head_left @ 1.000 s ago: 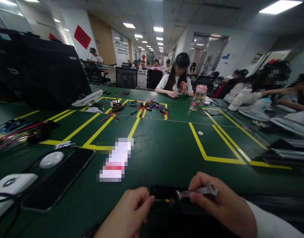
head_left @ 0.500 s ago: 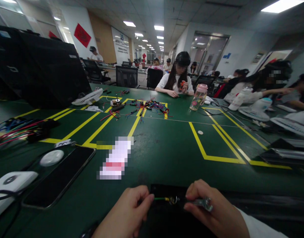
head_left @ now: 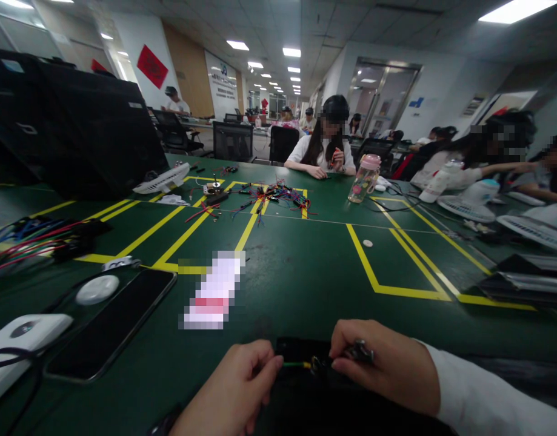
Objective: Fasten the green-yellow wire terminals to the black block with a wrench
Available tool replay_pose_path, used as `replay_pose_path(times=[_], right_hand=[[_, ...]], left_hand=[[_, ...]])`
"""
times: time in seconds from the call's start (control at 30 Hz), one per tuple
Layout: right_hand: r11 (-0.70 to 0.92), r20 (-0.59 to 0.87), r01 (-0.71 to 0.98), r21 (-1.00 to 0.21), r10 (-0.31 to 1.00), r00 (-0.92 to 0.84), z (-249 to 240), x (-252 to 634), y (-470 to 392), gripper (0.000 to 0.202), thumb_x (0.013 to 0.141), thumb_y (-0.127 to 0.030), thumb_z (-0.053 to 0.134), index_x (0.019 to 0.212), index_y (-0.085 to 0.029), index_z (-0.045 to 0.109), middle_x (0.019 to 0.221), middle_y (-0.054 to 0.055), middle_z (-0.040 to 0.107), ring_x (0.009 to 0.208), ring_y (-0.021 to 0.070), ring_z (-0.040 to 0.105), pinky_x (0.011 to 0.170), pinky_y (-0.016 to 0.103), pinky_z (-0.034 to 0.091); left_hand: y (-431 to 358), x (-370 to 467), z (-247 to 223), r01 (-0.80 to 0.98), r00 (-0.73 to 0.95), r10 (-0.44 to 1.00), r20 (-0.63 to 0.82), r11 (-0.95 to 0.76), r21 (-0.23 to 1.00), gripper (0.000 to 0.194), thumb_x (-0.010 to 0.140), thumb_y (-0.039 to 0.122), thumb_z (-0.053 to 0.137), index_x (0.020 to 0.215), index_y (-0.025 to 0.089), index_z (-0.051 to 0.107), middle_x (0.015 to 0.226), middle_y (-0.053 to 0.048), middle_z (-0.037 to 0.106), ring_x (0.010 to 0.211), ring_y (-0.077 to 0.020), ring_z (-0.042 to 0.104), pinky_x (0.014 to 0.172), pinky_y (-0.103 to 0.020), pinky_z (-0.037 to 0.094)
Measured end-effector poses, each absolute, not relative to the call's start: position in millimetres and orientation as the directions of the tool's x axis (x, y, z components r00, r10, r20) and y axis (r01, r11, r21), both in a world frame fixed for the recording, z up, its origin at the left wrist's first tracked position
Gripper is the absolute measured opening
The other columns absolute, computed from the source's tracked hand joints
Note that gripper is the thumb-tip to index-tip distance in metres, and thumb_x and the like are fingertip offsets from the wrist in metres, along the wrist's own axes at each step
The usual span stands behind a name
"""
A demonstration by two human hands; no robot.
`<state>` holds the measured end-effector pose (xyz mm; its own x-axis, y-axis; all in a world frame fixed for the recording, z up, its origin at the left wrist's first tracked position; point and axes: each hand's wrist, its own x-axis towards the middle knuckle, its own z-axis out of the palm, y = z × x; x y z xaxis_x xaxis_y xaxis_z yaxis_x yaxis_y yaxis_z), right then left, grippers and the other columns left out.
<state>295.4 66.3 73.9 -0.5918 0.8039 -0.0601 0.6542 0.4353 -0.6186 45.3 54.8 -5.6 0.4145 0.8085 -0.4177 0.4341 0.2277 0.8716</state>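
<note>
My left hand (head_left: pixel 233 384) is closed, with thumb and forefinger pinching a green-and-yellow wire (head_left: pixel 296 364). The wire runs right to a small metal fastening point (head_left: pixel 315 364) on a black part (head_left: pixel 291 348) at the bottom centre. My right hand (head_left: pixel 382 363) is closed around a metal wrench (head_left: pixel 362 350), whose shiny end sticks out past the fingers. Its other end points at the fastening point, where dark blur hides whether it touches. The black part blends into the dark area below, so its full shape cannot be made out.
Left of my hands lie a phone (head_left: pixel 112 324), a white device (head_left: pixel 23 357) with a black cable, and bundled wires (head_left: pixel 46 239). A blurred-out sheet (head_left: pixel 214 290) lies ahead. Farther off are tangled wires (head_left: pixel 278 192), a pink-lidded bottle (head_left: pixel 365 178) and a seated person (head_left: pixel 321 148).
My right hand has shifted slightly left and up, and the wrench has turned with it. The left hand keeps its pinch on the wire in nearly the same place.
</note>
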Motion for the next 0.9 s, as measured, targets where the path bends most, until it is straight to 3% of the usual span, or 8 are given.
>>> replay_pose_path(times=[0.2, 0.3, 0.47, 0.53, 0.67, 0.77, 0.83, 0.9], right_hand=[[0.470, -0.059, 0.624, -0.624, 0.769, -0.637, 84, 294, 74, 0.011, 0.079, -0.012, 0.064, 0.084, -0.022, 0.063, 0.079, -0.002, 0.064, 0.073, 0.0157, 0.056, 0.066, 0.025, 0.041], [0.417, -0.051, 0.638, -0.647, 0.811, -0.583, 85, 298, 71, 0.001, 0.085, -0.019, 0.060, 0.086, -0.020, 0.060, 0.077, -0.001, 0.063, 0.069, 0.0149, 0.056, 0.063, 0.024, 0.043], [0.318, -0.045, 0.681, -0.659, 0.887, -0.459, 82, 304, 48, 0.012, 0.091, -0.030, 0.053, 0.086, -0.020, 0.056, 0.073, 0.000, 0.059, 0.062, 0.0160, 0.055, 0.056, 0.025, 0.042], [0.315, -0.006, 0.700, -0.641, 0.910, -0.415, 81, 302, 37, 0.012, 0.091, -0.031, 0.053, 0.087, -0.020, 0.056, 0.074, 0.001, 0.059, 0.062, 0.0175, 0.055, 0.055, 0.027, 0.042], [0.443, 0.152, 0.732, -0.517, 0.889, -0.431, 83, 286, 28, 0.005, 0.086, -0.023, 0.063, 0.086, -0.020, 0.059, 0.075, 0.001, 0.063, 0.066, 0.0205, 0.058, 0.059, 0.030, 0.042], [0.502, 0.177, 0.729, -0.466, 0.860, -0.479, 89, 271, 31, 0.009, 0.083, -0.020, 0.067, 0.084, -0.019, 0.059, 0.075, 0.001, 0.063, 0.068, 0.0211, 0.059, 0.061, 0.031, 0.042], [0.505, 0.186, 0.728, -0.464, 0.859, -0.478, 91, 263, 35, 0.008, 0.085, -0.020, 0.065, 0.082, -0.018, 0.058, 0.075, 0.001, 0.063, 0.068, 0.0211, 0.059, 0.062, 0.032, 0.042], [0.491, 0.193, 0.740, -0.459, 0.869, -0.456, 91, 260, 37, 0.009, 0.087, -0.017, 0.062, 0.079, -0.018, 0.056, 0.073, 0.002, 0.062, 0.067, 0.0210, 0.058, 0.061, 0.032, 0.042]], left_hand=[[53, 46, -5, 0.444, 0.409, 0.809, -0.422, 0.228, 0.866, 0.034, 0.094, 0.048, 0.039, 0.077, 0.019, 0.048, 0.057, 0.006, 0.052, 0.032, -0.0048, 0.042, 0.028, -0.011, 0.029], [53, 47, -3, 0.456, 0.410, 0.799, -0.439, 0.238, 0.858, 0.035, 0.094, 0.048, 0.038, 0.076, 0.019, 0.047, 0.056, 0.006, 0.052, 0.032, -0.0051, 0.041, 0.029, -0.011, 0.030], [58, 42, 6, 0.505, 0.401, 0.800, -0.446, 0.213, 0.836, 0.037, 0.093, 0.050, 0.040, 0.074, 0.019, 0.049, 0.057, 0.005, 0.051, 0.035, -0.0084, 0.044, 0.030, -0.015, 0.029], [58, 40, 15, 0.565, 0.357, 0.867, -0.347, 0.095, 0.820, 0.034, 0.091, 0.048, 0.047, 0.075, 0.019, 0.053, 0.063, 0.003, 0.054, 0.048, -0.0124, 0.051, 0.038, -0.018, 0.034], [51, 51, 42, 0.673, 0.369, 0.928, 0.058, -0.309, 0.672, 0.012, 0.087, 0.029, 0.060, 0.096, 0.020, 0.060, 0.086, -0.002, 0.060, 0.073, -0.0187, 0.058, 0.064, -0.027, 0.043], [45, 72, 62, 0.539, 0.509, 0.850, 0.137, -0.438, 0.719, 0.031, 0.085, 0.018, 0.063, 0.115, 0.026, 0.058, 0.104, -0.003, 0.059, 0.088, -0.0181, 0.058, 0.072, -0.026, 0.044], [44, 85, 69, 0.540, 0.511, 0.849, 0.137, -0.441, 0.717, 0.017, 0.085, 0.012, 0.060, 0.097, 0.023, 0.065, 0.090, -0.001, 0.061, 0.078, -0.0170, 0.058, 0.067, -0.025, 0.042], [44, 95, 72, 0.556, 0.481, 0.864, 0.148, -0.431, 0.711, 0.017, 0.081, 0.005, 0.058, 0.081, 0.020, 0.065, 0.082, 0.000, 0.061, 0.072, -0.0168, 0.057, 0.063, -0.026, 0.039]])
